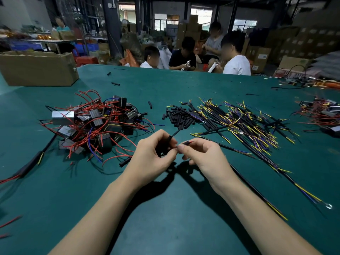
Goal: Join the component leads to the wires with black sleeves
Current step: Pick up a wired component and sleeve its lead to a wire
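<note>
Above the green table (165, 208), my left hand (152, 155) grips a black sleeve (170, 138) with a thin black wire sticking out of its far end. My right hand (204, 155) pinches a short dark lead with a red tip (187, 143), its end close to the sleeve. What joins them between my fingertips is hidden. A heap of black box components with red leads (99, 124) lies to the left. Loose black sleeves (179, 118) and a spread of black cables with yellow and blue ends (246, 124) lie ahead and to the right.
A cardboard box (36, 69) stands at the far left of the table. One long cable with a ring terminal (328, 206) runs along the right side. A joined cable (31, 166) lies at the left. More components (323, 113) sit far right. Several people sit beyond the table's far edge.
</note>
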Demonstrator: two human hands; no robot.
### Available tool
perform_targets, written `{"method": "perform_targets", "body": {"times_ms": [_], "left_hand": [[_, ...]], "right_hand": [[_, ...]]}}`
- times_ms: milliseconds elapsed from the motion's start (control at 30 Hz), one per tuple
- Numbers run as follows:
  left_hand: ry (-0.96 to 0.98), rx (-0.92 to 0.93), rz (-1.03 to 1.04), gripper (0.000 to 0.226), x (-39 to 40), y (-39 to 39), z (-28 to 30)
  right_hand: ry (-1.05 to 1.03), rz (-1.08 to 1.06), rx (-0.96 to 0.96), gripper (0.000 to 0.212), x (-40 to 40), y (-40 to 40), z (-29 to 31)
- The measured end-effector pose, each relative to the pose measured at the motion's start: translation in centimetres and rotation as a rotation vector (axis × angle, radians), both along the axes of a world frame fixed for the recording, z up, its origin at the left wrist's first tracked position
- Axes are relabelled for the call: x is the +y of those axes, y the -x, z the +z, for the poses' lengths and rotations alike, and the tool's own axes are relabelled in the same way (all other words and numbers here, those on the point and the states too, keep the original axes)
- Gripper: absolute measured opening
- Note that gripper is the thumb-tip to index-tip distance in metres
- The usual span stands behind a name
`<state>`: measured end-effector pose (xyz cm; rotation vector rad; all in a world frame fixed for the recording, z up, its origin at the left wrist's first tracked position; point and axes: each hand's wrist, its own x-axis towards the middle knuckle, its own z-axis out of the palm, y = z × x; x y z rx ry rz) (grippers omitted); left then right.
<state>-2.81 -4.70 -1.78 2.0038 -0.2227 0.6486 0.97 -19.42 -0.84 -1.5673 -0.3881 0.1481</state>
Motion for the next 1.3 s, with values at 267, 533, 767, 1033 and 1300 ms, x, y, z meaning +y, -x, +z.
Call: {"method": "perform_targets", "body": {"times_ms": [267, 533, 767, 1033, 1300], "left_hand": [[-0.006, 0.04, 0.04, 0.008, 0.1, 0.0, -0.1], [0.001, 0.0, -0.033, 0.003, -0.6, 0.2, 0.3], [-0.234, -0.01, 0.046, 0.011, -0.2, -0.3, 0.1], [-0.045, -0.004, -0.025, 0.007, -0.8, -0.2, 0.0], [-0.11, 0.014, 0.032, 0.008, -0.9, -0.2, 0.1]], "right_hand": [[-0.075, -0.03, -0.002, 0.003, -0.3, -0.4, -0.1], [-0.075, 0.017, -0.011, 0.011, -0.4, -0.3, 0.1], [-0.041, -0.059, 0.008, 0.015, -0.8, -0.9, 0.0], [0.04, 0.026, -0.031, 0.011, -1.3, -1.2, -0.3], [0.07, -0.021, -0.034, 0.015, -1.3, -1.1, -0.2]]}}
